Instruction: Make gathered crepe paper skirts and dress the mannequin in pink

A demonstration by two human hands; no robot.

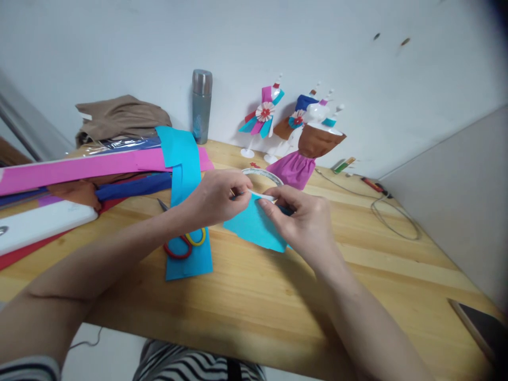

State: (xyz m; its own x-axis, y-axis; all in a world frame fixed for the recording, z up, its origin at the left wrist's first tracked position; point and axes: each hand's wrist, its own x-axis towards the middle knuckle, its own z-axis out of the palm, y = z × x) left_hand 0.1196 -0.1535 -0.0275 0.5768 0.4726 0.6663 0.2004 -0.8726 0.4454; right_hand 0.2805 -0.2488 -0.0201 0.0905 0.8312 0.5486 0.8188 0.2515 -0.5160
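A turquoise piece (257,225) hangs between my two hands, with a thin white strip (261,196) along its top edge. My left hand (220,197) pinches at the strip's left end, fingers closed. Thumb and fingers of my right hand (301,217) grip the turquoise piece near its upper right corner. Just behind the hands is a roll of tape (264,173), partly hidden by them. Scissors with red and yellow handles (178,255) lie to the left on longer turquoise strips (190,267).
Small dressed figures on stands (265,112) and a grey flask (202,108) stand at the back of the wooden table (246,307). Pink and blue material, brown cloth (123,117) and a white object (51,222) lie left. A cable (381,217) and a dark device (476,328) are right.
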